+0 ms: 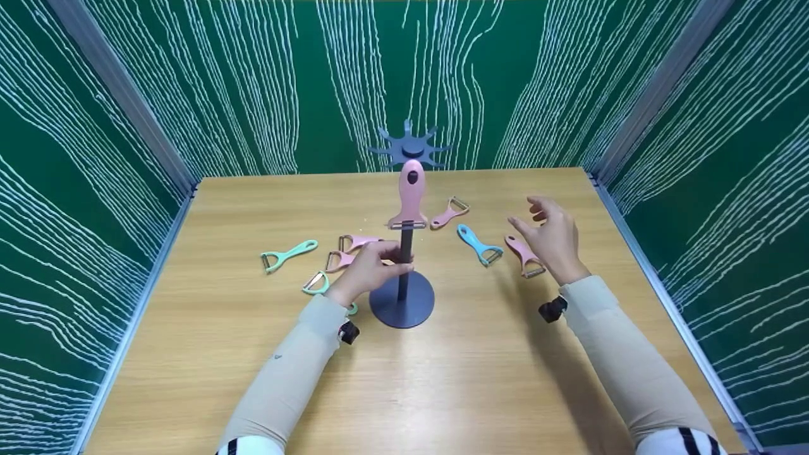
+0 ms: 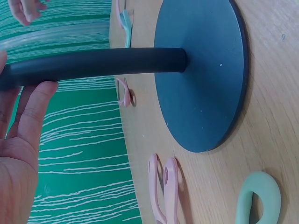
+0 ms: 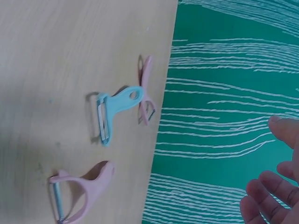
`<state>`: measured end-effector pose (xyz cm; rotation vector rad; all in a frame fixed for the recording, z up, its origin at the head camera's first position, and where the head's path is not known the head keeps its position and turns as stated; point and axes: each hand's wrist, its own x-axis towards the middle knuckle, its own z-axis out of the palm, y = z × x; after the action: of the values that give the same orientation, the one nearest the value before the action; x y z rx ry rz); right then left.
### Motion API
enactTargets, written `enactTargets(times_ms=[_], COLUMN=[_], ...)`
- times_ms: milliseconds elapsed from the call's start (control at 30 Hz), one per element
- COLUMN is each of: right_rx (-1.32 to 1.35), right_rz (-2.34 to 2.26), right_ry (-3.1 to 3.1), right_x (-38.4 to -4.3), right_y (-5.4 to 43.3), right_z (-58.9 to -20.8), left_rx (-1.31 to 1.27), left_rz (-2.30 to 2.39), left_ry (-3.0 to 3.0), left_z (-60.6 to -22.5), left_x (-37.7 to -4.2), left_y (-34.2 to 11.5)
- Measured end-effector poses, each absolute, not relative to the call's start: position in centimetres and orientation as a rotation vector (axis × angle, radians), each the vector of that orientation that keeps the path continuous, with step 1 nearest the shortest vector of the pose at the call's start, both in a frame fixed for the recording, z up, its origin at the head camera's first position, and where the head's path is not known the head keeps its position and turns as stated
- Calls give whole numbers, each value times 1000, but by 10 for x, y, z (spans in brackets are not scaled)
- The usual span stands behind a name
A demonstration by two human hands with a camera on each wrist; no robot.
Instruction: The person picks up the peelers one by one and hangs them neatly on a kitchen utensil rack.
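Note:
A dark stand [image 1: 402, 313] with a round base, an upright pole and a star-shaped ring of hooks stands mid-table. My left hand [image 1: 368, 273] grips its pole [image 2: 117, 60] between thumb and fingers. From a front hook hangs a pink peeler [image 1: 412, 189], blade end down. My right hand [image 1: 553, 239] is raised on the right with its fingers loosely bent, holding nothing. Under it on the table lies another pink peeler [image 1: 522, 251], with a blue peeler [image 3: 124, 100] beside that one. Behind the blue one is a third pink peeler [image 1: 447, 215].
Left of the stand lie a green peeler [image 1: 291, 253], two pink peelers [image 2: 171, 186] side by side and another green peeler [image 1: 318, 284], partly hidden by my left hand and wrist. Green panels with white lines [image 1: 303, 95] wall the table's back and sides.

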<state>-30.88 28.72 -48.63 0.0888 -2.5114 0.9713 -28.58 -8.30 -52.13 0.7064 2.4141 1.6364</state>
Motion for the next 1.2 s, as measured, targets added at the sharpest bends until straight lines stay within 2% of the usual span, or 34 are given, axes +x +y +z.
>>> enactTargets(times_ms=[500,767,1200], right_rx=[-38,-11,-106], right_rz=[983,922,1068], right_ry=[-2680,-2707,-2863], right_x=[-314,-317,-321], right_y=[309,318,327], right_z=[-514,-529,-547], left_rx=[682,680,639], left_rz=[1619,1640,1603], left_ry=[2427,2422,2403], left_z=[-521,-523,-521], left_x=[-284,-283,-285], left_y=[-83,-83,-85])
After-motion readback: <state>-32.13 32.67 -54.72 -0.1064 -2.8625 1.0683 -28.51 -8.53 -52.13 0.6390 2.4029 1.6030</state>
